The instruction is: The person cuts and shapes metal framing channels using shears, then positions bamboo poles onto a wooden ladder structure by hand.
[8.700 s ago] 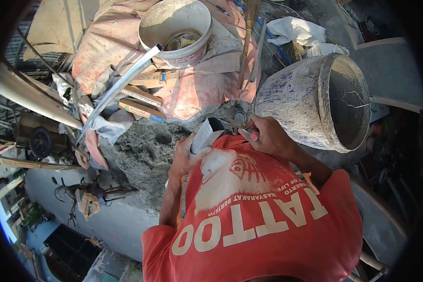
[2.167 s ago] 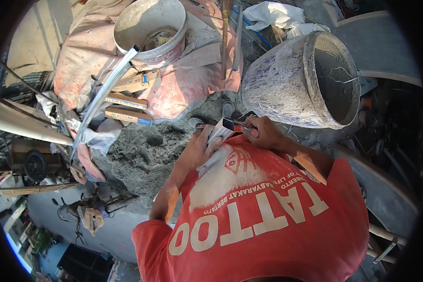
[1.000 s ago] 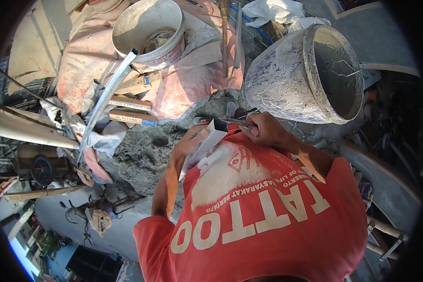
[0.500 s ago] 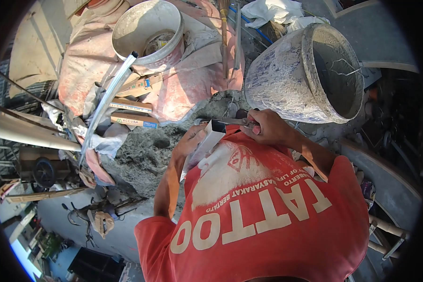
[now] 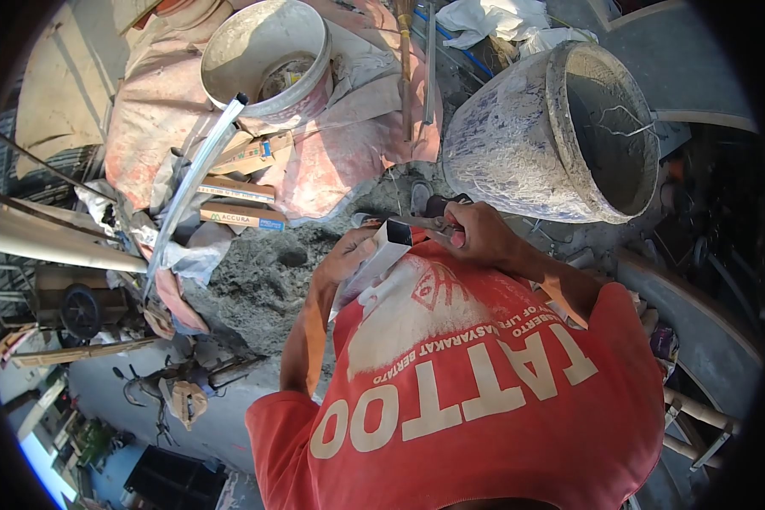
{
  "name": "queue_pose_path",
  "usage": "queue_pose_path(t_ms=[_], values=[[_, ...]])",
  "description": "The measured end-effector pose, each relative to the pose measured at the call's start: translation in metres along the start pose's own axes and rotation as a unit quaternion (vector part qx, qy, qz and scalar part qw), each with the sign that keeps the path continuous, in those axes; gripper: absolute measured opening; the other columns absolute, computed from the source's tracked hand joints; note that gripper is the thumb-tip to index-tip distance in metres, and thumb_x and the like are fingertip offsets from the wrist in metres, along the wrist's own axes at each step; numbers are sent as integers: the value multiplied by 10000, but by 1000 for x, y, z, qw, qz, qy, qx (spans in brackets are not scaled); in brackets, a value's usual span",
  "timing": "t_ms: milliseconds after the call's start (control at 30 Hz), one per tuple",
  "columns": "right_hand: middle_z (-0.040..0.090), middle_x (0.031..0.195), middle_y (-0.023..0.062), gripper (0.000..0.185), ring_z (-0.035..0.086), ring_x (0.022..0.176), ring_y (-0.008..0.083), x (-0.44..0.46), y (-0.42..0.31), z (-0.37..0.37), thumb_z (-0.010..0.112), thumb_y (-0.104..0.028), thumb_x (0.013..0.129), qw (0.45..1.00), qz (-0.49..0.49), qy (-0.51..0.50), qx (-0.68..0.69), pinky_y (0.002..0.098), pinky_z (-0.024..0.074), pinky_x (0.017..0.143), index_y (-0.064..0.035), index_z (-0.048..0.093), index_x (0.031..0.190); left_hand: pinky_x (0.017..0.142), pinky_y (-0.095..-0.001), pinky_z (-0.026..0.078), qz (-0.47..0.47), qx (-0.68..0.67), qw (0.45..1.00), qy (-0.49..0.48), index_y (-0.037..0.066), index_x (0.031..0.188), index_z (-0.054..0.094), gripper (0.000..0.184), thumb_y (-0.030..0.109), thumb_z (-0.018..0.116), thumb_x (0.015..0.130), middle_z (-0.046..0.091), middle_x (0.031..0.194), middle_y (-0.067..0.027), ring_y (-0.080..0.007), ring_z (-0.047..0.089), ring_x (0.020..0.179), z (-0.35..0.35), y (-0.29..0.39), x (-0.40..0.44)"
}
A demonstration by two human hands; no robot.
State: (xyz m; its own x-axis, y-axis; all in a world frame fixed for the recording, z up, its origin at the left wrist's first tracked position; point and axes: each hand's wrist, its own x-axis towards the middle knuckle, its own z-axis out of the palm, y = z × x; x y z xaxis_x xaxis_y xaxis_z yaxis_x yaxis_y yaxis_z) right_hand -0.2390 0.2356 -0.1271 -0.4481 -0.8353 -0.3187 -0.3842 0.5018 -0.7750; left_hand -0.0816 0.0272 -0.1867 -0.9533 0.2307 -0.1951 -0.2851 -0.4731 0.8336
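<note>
My left hand (image 5: pixel 348 255) is closed around a silver rectangular metal tube (image 5: pixel 376 263), whose dark open end points away from my chest. On the right, my right hand (image 5: pixel 482 236) grips a red-handled tool (image 5: pixel 457 239) that looks like snips. Its metal jaws reach left to the tube's open end, and their exact contact with the rim is too small to make out. The tube lies close over my red shirt (image 5: pixel 484 399), and my left palm hides part of its side.
A cement-crusted tub (image 5: pixel 506 140) lies tilted at upper right. A white bucket (image 5: pixel 268 106) stands on a pinkish sheet (image 5: pixel 340 174). A long metal channel (image 5: pixel 191 183) leans beside narrow cartons (image 5: pixel 242 217). Rough grey ground (image 5: pixel 263 289) lies beyond my left arm.
My right hand has turned slightly and its fingers are drawn in more, with less of the red handle showing. The tube's open end has shifted a little right.
</note>
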Motion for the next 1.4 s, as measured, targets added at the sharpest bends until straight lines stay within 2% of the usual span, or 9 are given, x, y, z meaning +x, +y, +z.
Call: queue_pose_path(t_ms=[333,533,633,733,800,967,1067,1100,1400], values=[[596,761,146,258,599,689,334,45,17,-36,646,-112,661,936,61,264,-223,415,475,614,-24,493,848,498,-221,418,-55,0,996,71,-6,1071,527,473,432,442,915,565,727,-31,-91,512,560,9,6,-7],[589,698,138,210,598,634,302,122,39,-47,601,-192,747,967,29,220,-125,400,466,579,-15,536,839,499,-224,414,-48,121,981,142,0,1059,529,430,399,445,922,552,706,-20,-76,497,551,11,48,-5],[594,718,82,237,600,661,209,159,48,-60,596,-237,785,995,34,24,94,376,473,615,-20,555,870,546,-227,429,54,205,956,202,14,989,531,427,320,706,747,558,699,-14,-87,522,595,-1,77,-7],[576,760,40,281,574,714,136,160,30,-73,619,-293,794,952,163,-139,220,355,479,669,-29,563,871,596,-244,430,106,352,853,370,34,955,540,620,151,874,446,568,752,-1,-80,521,665,11,135,-32],[554,654,45,331,559,559,144,153,33,-50,616,-337,804,848,54,-32,526,294,476,600,-40,571,944,600,-251,429,262,260,832,413,-6,965,503,589,178,860,534,538,739,-42,-122,528,677,8,152,-61],[508,621,25,407,471,437,97,135,70,-16,632,-411,788,919,163,19,359,245,374,362,-45,584,958,469,-300,375,496,275,651,505,33,999,406,604,483,697,720,396,635,-38,-146,414,524,28,196,-120],[475,610,3,399,432,411,86,128,120,18,644,-436,774,912,208,49,350,225,311,323,-58,586,889,493,-265,345,520,268,577,570,88,991,429,580,561,632,722,373,676,6,-103,401,576,32,199,-156],[564,691,38,371,578,672,160,117,105,9,605,-436,803,903,275,9,330,358,463,663,-66,588,818,505,-264,349,537,247,549,591,96,982,438,554,559,615,735,379,692,12,-96,402,584,34,199,-163],[521,615,27,261,546,523,150,129,144,48,594,-310,843,792,140,152,575,281,450,473,-56,552,883,544,-324,404,583,77,311,747,70,824,398,447,511,438,885,415,711,-23,-164,387,584,-7,143,-243]])
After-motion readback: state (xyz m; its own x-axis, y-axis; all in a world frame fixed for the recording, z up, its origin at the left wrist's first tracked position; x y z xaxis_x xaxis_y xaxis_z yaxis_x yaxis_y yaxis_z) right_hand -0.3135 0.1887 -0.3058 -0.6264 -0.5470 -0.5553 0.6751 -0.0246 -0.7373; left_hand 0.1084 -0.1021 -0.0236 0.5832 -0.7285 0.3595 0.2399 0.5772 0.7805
